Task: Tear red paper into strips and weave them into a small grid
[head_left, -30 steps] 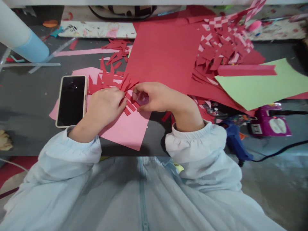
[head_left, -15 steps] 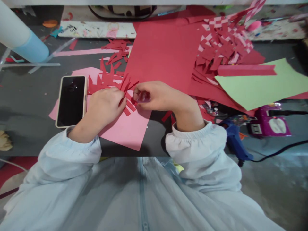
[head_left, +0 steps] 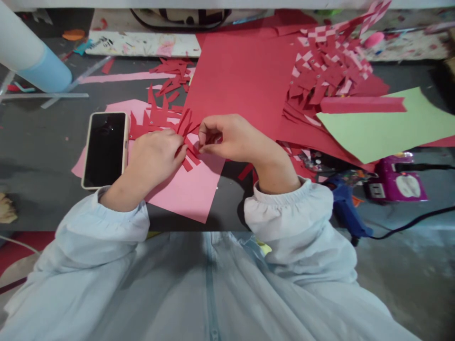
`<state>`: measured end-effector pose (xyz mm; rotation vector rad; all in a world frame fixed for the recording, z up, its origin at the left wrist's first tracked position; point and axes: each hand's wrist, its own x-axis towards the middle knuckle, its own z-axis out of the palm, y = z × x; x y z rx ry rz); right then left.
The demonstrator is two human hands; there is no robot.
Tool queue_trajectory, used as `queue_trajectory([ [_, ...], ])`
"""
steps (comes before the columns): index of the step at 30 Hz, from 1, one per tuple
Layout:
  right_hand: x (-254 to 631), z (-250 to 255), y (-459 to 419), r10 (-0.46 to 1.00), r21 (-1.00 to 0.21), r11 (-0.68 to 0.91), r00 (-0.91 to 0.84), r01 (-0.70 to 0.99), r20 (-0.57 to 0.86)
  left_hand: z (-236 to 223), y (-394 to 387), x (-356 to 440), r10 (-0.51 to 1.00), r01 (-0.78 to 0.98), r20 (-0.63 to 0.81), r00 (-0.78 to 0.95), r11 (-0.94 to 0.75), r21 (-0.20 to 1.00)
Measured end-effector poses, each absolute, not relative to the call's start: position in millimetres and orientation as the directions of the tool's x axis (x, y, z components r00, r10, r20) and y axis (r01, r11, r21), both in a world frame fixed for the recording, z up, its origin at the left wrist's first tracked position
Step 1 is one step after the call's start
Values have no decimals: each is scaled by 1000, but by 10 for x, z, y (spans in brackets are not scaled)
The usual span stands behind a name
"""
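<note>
Red paper strips (head_left: 184,124) fan out under and beside my left hand (head_left: 156,150), whose fingers are curled closed on them at the middle of the bundle. Just to the right, my right hand (head_left: 234,137) has thumb and forefinger brought together near the strips' right ends; whatever lies in that pinch is too small to make out. Beneath both hands is a pink paper sheet (head_left: 188,196). Spiky red paper cut-outs (head_left: 154,116) rest on it, behind my left hand. A phone (head_left: 106,150) with a dark screen lies left of that hand, partly over the pink sheet.
A large red sheet (head_left: 241,76) spreads behind my hands. Woven red-and-pink paper pieces (head_left: 316,71) pile at the back right, near a green sheet (head_left: 387,125). A blue glue gun (head_left: 346,208) and purple power socket (head_left: 400,182) sit right. A bottle (head_left: 46,66) stands left.
My right hand has risen slightly, its fingers now more arched, with thumb and forefinger still close together by the strips. My left hand stays in place.
</note>
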<state>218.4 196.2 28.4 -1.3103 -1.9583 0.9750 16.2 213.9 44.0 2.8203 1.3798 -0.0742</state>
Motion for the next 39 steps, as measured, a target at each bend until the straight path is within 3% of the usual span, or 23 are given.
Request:
queue_trajectory([
  [17, 2152, 304, 1969, 966, -849, 151, -257, 506, 18, 457, 2122, 154, 790, 791, -37, 612, -611, 35],
  [22, 2158, 275, 1984, 975, -844, 171, -209, 509, 72, 451, 2125, 148, 790, 791, -30, 612, -610, 46],
  [29, 2200, 314, 1977, 980, -750, 190, -172, 634, 103, 448, 2135, 156, 791, 791, -32, 612, -611, 19],
  [39, 2198, 377, 1936, 982, -796, 182, -149, 577, 116, 455, 2139, 154, 791, 792, -55, 609, -610, 5],
])
